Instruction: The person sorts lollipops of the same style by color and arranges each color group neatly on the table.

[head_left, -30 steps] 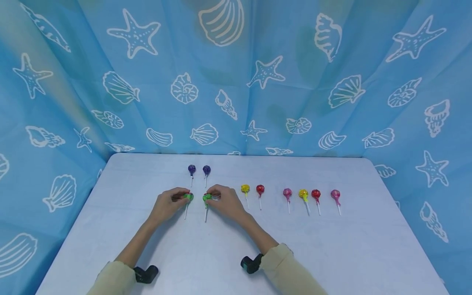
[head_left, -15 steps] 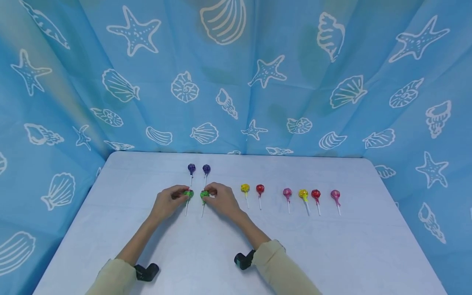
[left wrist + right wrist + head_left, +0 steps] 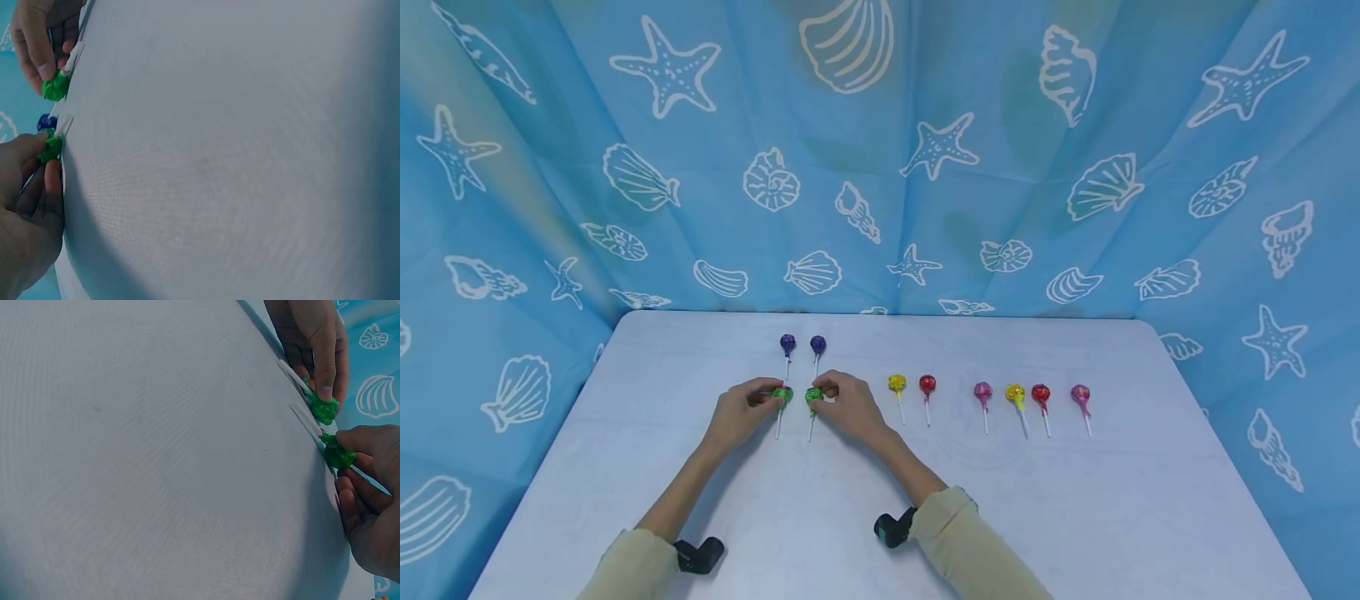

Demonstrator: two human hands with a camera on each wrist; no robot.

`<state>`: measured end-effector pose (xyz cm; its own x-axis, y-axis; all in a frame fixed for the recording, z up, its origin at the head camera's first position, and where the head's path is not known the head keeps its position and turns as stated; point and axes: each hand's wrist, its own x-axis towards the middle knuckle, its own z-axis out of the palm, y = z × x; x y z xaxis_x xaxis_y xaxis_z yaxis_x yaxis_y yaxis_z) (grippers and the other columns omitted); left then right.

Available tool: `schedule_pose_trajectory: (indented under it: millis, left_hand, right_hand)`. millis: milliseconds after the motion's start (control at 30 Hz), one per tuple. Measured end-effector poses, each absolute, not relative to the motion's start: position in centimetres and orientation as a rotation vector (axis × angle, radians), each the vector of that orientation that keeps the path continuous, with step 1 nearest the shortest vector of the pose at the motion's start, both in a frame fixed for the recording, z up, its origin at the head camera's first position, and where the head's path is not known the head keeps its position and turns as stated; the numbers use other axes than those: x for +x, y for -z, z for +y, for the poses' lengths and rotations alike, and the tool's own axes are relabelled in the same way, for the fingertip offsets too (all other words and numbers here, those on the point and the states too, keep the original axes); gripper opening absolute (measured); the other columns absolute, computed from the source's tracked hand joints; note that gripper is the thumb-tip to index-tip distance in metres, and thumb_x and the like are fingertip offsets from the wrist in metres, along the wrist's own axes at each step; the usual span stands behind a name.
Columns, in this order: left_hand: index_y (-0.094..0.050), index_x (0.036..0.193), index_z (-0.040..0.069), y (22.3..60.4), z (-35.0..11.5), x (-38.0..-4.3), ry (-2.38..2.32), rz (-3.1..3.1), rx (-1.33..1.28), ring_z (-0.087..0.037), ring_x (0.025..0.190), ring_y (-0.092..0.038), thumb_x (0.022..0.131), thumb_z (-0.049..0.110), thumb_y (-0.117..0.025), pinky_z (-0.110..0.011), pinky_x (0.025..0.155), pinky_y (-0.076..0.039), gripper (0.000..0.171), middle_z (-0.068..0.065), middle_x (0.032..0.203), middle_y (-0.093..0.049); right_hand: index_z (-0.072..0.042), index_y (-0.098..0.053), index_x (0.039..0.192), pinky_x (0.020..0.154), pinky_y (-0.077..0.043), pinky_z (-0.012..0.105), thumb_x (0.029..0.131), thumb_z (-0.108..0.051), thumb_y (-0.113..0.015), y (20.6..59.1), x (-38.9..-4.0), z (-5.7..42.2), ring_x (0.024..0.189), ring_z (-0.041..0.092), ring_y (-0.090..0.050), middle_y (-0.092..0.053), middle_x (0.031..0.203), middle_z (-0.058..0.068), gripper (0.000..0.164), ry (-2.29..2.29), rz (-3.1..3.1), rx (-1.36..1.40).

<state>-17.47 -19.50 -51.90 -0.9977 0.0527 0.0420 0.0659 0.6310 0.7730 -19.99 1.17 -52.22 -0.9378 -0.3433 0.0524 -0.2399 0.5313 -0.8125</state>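
fingers (image 3: 54, 180) of the left hand (image 3: 740, 414) pinch one green lollipop (image 3: 785, 395) by its head; the right hand (image 3: 853, 409) pinches another green lollipop (image 3: 812, 394) just beside it. both are at the left part of the white table (image 3: 647, 400), sticks pointing away from two purple lollipops (image 3: 787, 342).

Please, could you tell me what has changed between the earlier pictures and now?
The right hand moved its round, green-wrapped, white-stick lollipop slightly left and farther away; the left hand moved its matching green-wrapped lollipop slightly farther too. Both keep their hold; nothing was newly grasped or released. The dark purple lollipops, yellow lollipops, red lollipops and pink lollipops stayed where they lay.
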Motion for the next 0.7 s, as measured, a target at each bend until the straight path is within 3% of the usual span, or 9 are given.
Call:
schedule_pose_trajectory:
  millis: [200, 700]
  left_hand:
    - [-0.069, 0.121, 0.0, 52.0, -19.55, -17.56, 1.339, -2.815, -0.104, -0.028, 0.091, -0.068, 0.091, 0.008, -0.072, -0.04, 0.079, -0.055, 0.031, -0.014, 0.104, -0.072]
    - [-0.068, 0.122, -0.001, 52.17, -19.56, -17.31, 1.33, -2.787, -0.145, -0.023, 0.083, -0.066, 0.089, 0.005, -0.074, -0.03, 0.074, -0.054, 0.034, -0.009, 0.093, -0.071]
  right_hand:
    - [-0.007, -0.069, 0.114, 0.081, -0.051, 0.024, 0.091, -0.014, -0.075, 52.02, -19.91, 1.29, 0.091, 0.012, -0.059, -0.067, 0.1, 0.0, 0.025, 1.385, 2.641, -0.523]
    - [-0.007, -0.069, 0.115, 0.08, -0.05, 0.024, 0.09, -0.015, -0.075, 51.93, -19.95, 1.22, 0.089, 0.013, -0.058, -0.066, 0.098, -0.001, 0.026, 1.366, 2.641, -0.53]
